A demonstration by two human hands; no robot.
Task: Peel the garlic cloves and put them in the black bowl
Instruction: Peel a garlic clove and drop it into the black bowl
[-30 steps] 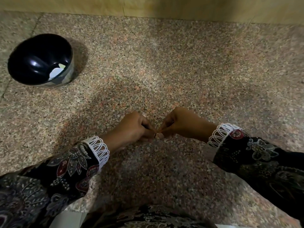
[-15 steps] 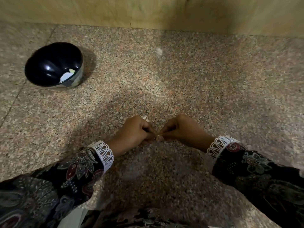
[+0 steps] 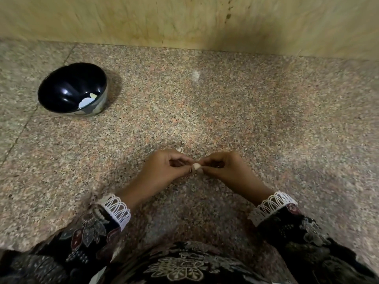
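Nearest the person, between two lace-cuffed floral sleeves, the left hand (image 3: 164,167) and right hand (image 3: 223,168) meet over the speckled granite worktop (image 3: 266,130), each with thumb and fingertips curled in a pinch on one garlic clove (image 3: 196,166), the remaining fingers folded into the palms. Half a second ago the clove was all but buried between the fingertips; now its pale, smooth face shows plainly in the gap, and both hands have turned a little more palm-inward. That bare look suggests the skin is mostly off, so the peeling of this clove seems close to done and the carry to the bowl comes next, though the hidden side cannot be judged. The clove's long axis runs roughly from 9 to 3 o'clock, one end in each pinch; which end is the tip is too small to tell. A pale scrap of peel (image 3: 180,149) lies just beyond the left hand. Far off at 10 o'clock sits the black bowl (image 3: 61,87), with pale pieces (image 3: 87,100), probably peeled cloves, against its near wall.
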